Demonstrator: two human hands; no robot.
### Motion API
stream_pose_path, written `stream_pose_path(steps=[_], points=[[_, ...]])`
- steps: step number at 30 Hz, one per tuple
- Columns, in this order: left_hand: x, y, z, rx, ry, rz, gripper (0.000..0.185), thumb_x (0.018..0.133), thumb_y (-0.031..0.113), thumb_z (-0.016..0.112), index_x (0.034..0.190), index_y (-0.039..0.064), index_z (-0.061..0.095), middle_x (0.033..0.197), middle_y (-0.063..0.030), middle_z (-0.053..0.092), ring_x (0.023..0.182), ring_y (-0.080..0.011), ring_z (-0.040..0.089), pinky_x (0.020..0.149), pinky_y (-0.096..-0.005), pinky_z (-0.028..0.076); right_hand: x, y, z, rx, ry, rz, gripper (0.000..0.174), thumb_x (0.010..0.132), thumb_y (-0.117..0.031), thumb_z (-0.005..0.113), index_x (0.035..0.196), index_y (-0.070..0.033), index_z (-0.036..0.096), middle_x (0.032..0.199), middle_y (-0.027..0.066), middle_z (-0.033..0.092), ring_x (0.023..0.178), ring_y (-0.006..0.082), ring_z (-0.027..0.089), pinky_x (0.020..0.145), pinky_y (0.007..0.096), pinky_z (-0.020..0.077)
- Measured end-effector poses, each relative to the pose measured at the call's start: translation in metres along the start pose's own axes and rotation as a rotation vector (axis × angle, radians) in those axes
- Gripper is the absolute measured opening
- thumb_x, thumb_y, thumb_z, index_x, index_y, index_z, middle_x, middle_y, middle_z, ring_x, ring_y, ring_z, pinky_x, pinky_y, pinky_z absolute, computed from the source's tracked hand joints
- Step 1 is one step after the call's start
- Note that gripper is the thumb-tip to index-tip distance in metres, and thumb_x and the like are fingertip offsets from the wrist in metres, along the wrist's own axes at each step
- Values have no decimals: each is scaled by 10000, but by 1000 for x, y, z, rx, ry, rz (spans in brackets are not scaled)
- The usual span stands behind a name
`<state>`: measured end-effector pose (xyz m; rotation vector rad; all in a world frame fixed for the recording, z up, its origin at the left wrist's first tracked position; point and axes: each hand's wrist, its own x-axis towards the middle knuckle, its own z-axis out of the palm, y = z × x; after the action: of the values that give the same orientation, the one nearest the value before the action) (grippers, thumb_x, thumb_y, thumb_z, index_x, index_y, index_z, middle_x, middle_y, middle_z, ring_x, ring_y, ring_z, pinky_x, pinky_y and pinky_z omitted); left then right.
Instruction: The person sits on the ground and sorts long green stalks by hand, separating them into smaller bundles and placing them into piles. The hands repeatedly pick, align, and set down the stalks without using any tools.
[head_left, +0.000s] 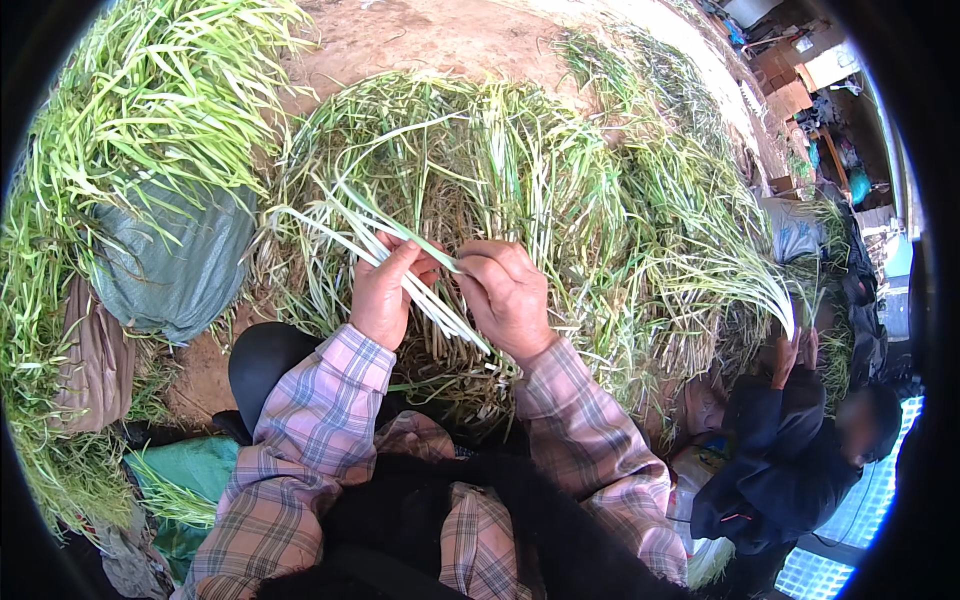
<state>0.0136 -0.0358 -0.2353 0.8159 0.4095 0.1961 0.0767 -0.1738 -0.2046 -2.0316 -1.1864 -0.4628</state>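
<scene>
My left hand (390, 289) is closed around a small bundle of long green stalks with pale, whitish lower stems (439, 311). The white ends point down to the right, the leaves up to the left. Just right of it, my right hand (504, 294) pinches a flat green leaf (420, 244) between thumb and fingers, and this leaf runs back to the bundle. Below and beyond both hands lies a wide heap of cut green stalks and leaves (525, 165), with some dry, brownish stems among them.
At the left, a grey-green woven sack (180, 255) stands beside a tall pile of leafy greens (165, 82). A green sack (187, 472) lies lower left. At the right, a person in dark clothes (780, 465) holds a bunch of similar stalks (780, 300). Bare soil (420, 37) shows behind the heap.
</scene>
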Motion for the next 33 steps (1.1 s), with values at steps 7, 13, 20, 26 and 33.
stream_pose_path(steps=[7, 13, 20, 26, 33], points=[[20, 6, -17, -349, 255, 16, 51, 876, 139, 480, 862, 90, 477, 827, -72, 591, 769, -195, 601, 615, -276, 481, -57, 18, -57, -64, -878, 48, 140, 787, -196, 574, 831, -63, 571, 714, 65, 590, 663, 187, 583, 587, 311, 482], [31, 21, -27, -305, 421, 279, 51, 894, 126, 446, 891, 76, 433, 827, -60, 541, 760, -158, 562, 570, -237, 455, -140, 93, -123, -788, -1521, 893, 216, 814, -121, 487, 973, -124, 632, 915, 103, 633, 841, 238, 615, 727, 349, 500], [28, 21, -23, -321, 276, 209, 84, 881, 148, 491, 934, 88, 466, 884, -37, 544, 837, -165, 562, 611, -213, 474, -104, 75, -108, -251, -940, 803, 432, 832, -267, 535, 1217, -96, 440, 1198, 133, 487, 1077, 279, 489, 931, 361, 388], [28, 33, -21, -506, 181, 191, 125, 858, 116, 525, 973, 80, 491, 940, -34, 556, 919, -170, 554, 676, -178, 502, -56, 32, -15, 107, -763, 550, 309, 854, -240, 513, 1125, -94, 487, 1133, 106, 529, 1003, 244, 526, 851, 366, 429], [15, 16, -6, -362, -35, -51, 256, 857, 179, 528, 1083, 70, 482, 894, -36, 575, 881, -179, 584, 636, -170, 497, -49, 24, -5, 846, -493, 879, 224, 870, -157, 490, 1076, -80, 447, 984, 45, 526, 848, 140, 504, 729, 302, 442]])
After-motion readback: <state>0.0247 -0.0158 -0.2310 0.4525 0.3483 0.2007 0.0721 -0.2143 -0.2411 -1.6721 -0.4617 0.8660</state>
